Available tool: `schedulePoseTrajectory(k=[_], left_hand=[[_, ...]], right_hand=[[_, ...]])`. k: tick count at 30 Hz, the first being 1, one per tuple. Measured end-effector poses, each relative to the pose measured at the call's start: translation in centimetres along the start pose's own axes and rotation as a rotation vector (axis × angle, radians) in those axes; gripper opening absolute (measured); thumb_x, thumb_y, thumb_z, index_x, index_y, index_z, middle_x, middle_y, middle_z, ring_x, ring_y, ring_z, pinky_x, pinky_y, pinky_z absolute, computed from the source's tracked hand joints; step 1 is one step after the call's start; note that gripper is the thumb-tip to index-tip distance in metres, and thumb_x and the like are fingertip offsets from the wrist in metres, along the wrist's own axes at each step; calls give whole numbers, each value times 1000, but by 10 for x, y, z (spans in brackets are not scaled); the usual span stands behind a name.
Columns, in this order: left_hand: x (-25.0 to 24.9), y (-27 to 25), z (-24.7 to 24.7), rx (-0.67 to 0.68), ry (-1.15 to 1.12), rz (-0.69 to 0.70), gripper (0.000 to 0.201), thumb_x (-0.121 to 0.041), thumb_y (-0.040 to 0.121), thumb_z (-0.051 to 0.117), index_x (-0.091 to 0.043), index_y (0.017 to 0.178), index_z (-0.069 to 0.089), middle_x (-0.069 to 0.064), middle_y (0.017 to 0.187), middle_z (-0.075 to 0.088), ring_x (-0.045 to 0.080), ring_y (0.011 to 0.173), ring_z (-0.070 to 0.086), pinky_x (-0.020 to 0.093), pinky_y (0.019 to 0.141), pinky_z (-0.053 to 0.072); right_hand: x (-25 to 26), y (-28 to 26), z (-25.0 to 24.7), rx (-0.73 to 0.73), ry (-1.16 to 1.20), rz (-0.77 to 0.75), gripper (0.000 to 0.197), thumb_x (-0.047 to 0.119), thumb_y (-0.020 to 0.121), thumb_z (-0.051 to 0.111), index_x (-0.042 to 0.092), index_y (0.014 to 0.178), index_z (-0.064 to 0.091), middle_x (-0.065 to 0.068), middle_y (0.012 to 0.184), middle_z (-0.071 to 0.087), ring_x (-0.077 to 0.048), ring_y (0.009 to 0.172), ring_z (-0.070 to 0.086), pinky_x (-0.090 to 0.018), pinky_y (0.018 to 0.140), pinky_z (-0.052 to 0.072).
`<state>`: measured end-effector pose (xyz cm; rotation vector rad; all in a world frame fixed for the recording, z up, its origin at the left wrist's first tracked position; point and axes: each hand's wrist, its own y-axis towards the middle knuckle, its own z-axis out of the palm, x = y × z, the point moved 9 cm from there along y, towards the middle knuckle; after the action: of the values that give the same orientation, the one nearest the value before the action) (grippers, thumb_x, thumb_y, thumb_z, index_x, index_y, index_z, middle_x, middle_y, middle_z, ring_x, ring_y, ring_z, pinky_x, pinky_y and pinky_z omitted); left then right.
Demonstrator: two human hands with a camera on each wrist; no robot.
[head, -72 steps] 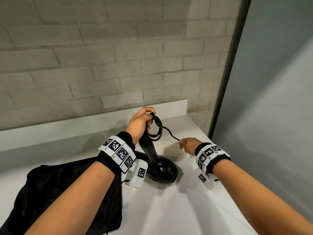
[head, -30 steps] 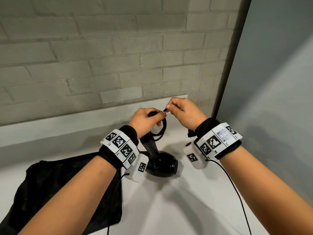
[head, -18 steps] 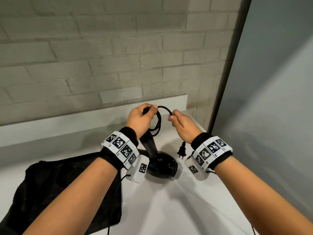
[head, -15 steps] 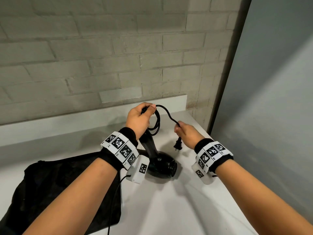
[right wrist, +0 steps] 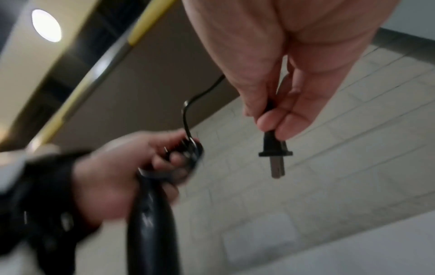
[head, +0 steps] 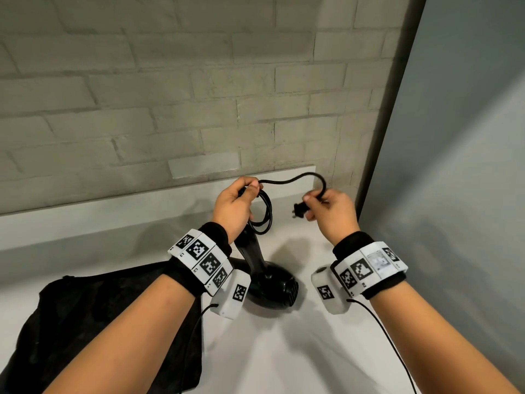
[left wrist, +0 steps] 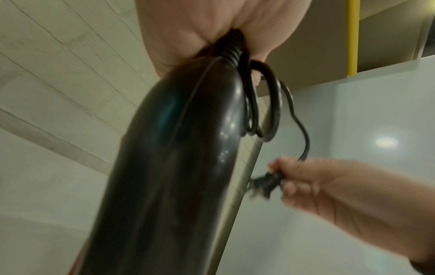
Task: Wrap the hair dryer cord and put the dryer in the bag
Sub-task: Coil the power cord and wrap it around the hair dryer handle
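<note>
A black hair dryer [head: 270, 285] stands head-down on the white counter [head: 284, 351], handle up. My left hand [head: 235, 203] grips the top of the handle [left wrist: 179, 167] together with loops of black cord [head: 265, 214] that hang beside it. The free end of the cord [head: 301, 177] arcs right to my right hand [head: 329, 209], which pinches the cord just behind the plug [right wrist: 274, 147], prongs pointing down. The plug [head: 299, 211] hangs between the two hands. A black fabric bag [head: 93, 331] lies flat on the counter at the left, partly under my left forearm.
A grey brick wall [head: 170, 95] with a white ledge [head: 99, 211] runs behind the counter. A pale panel [head: 454, 166] closes the right side. Thin cables [head: 392, 345] trail from my wrist cameras over the counter.
My right hand has let the cord slide until it holds the plug end, and has lifted it up and to the right. More loops hang from my left hand than before.
</note>
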<state>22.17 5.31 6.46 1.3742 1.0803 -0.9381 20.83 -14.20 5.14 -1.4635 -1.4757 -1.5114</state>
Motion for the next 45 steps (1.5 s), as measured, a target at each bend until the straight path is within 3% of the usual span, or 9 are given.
schedulePoseTrajectory(k=[6, 13, 16, 22, 26, 29, 35, 39, 45], left_hand=[[-4, 0, -1, -30, 51, 59, 16, -18, 94, 45, -13, 86, 58, -10, 64, 50, -5, 42, 46, 5, 48, 36], [-2, 1, -4, -49, 69, 66, 18, -24, 94, 44, -16, 85, 57, -11, 72, 55, -1, 71, 51, -1, 60, 37], [-4, 1, -2, -29, 91, 75, 17, -25, 94, 45, -15, 88, 58, -12, 75, 56, -3, 75, 53, -3, 63, 37], [-3, -1, 2, 43, 24, 58, 16, -20, 93, 47, -15, 84, 59, -13, 65, 57, -9, 53, 53, 2, 54, 38], [0, -3, 7, 119, -22, 33, 15, -12, 93, 47, -17, 86, 60, -13, 47, 49, 0, 41, 43, 10, 49, 36], [3, -2, 9, 161, -46, 7, 14, -10, 94, 44, -13, 97, 58, -13, 43, 45, 2, 39, 39, 12, 46, 35], [3, -3, 11, 190, -103, -25, 23, -10, 96, 37, -10, 96, 60, -9, 47, 41, 1, 35, 30, 17, 48, 29], [5, -3, 10, 177, -193, -63, 32, -2, 96, 33, -18, 83, 58, -4, 56, 37, 1, 36, 27, 12, 41, 21], [5, -5, 10, 208, -230, -132, 29, -7, 97, 33, -13, 78, 54, 1, 62, 29, 0, 34, 26, 12, 41, 20]], right_hand=[[53, -17, 25, 132, 222, -197, 26, 4, 91, 48, 22, 73, 54, -3, 61, 57, -2, 49, 58, -27, 62, 54], [45, -28, 58, 238, -36, -324, 31, 2, 85, 56, 29, 69, 53, 7, 73, 52, 0, 57, 53, -13, 58, 48], [40, -31, 66, 235, -147, -351, 8, 4, 84, 59, 11, 81, 61, 2, 83, 52, 0, 69, 50, -9, 65, 43], [36, -23, 71, 151, -224, -365, 31, 15, 82, 64, 2, 105, 46, 11, 68, 42, -3, 59, 44, -10, 57, 39], [25, -16, 92, 297, -124, -288, 37, 2, 83, 49, 10, 119, 43, 1, 93, 58, -15, 89, 58, -27, 84, 49], [23, -13, 101, 345, -89, -280, 46, -5, 82, 39, 12, 123, 46, 18, 85, 52, -4, 83, 54, -13, 82, 43], [11, -14, 100, 491, -85, -209, 10, 13, 88, 49, 21, 82, 52, 5, 72, 51, -5, 65, 48, -18, 67, 41], [-10, -26, 91, 699, -287, -135, 12, 24, 91, 52, 26, 80, 54, 14, 70, 49, 5, 63, 46, -6, 60, 37], [-79, -19, 56, 632, -473, 63, 45, 27, 99, 30, 21, 55, 41, 5, 57, 40, -11, 54, 37, -22, 60, 32]])
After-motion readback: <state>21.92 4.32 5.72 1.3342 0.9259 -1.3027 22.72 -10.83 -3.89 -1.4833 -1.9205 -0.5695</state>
